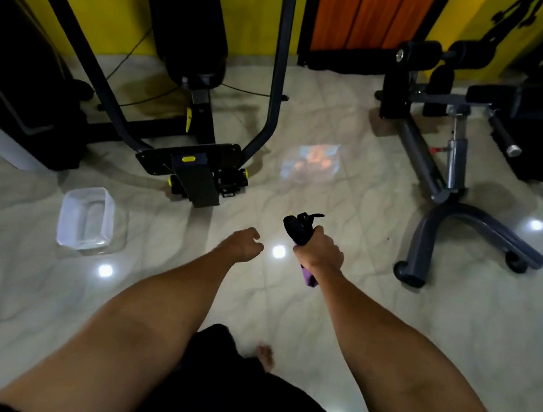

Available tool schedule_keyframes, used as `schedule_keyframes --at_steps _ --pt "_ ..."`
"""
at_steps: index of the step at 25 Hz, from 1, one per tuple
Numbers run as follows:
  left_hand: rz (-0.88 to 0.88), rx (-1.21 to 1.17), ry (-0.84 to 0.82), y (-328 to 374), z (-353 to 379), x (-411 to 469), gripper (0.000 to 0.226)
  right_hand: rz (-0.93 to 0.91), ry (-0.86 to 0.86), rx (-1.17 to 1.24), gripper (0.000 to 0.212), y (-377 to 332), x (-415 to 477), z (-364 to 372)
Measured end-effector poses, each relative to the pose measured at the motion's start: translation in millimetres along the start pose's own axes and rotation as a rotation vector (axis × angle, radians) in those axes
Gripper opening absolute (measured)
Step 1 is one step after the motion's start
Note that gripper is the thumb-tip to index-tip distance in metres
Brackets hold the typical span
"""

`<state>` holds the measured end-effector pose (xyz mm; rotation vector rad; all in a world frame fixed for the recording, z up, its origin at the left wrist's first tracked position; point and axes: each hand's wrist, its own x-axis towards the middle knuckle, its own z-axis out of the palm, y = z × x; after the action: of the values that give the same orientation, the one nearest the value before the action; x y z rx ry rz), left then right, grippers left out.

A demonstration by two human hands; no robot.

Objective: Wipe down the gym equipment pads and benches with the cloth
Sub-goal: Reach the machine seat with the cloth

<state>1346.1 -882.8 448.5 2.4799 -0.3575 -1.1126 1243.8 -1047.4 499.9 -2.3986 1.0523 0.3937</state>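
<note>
My right hand [320,255] grips a spray bottle [300,228] with a black trigger head and a purple body that shows below the wrist. My left hand [246,245] hangs beside it with its fingers curled and nothing visible in it. No cloth is in view. A black padded seat [196,33] of an exercise machine stands at the back centre. A bench machine with black roller pads [421,54] and a black padded bench [536,99] stands at the back right.
A clear plastic tub [87,216] sits on the glossy tiled floor at the left. The centre machine's black footplate [199,168] and grey frame bars reach toward me. The right bench's grey wheeled base [460,230] spreads across the floor. My bare foot [266,355] shows below.
</note>
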Motion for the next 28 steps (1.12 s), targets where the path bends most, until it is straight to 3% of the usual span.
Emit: schedule_keyframes --at_steps 15,24,28 --pt "-0.136 -0.144 0.082 131 -140 215 0.052 -0.176 -0.100 -0.068 0.043 -103 291 -124" --pt "-0.354 -0.325 0.266 159 -252 331 0.028 -0.447 -0.196 -0.153 0.051 -233 475 -156" --pt "-0.462 -0.392 0.327 165 -306 375 0.040 -0.548 -0.290 -0.226 0.054 -290 540 -173"
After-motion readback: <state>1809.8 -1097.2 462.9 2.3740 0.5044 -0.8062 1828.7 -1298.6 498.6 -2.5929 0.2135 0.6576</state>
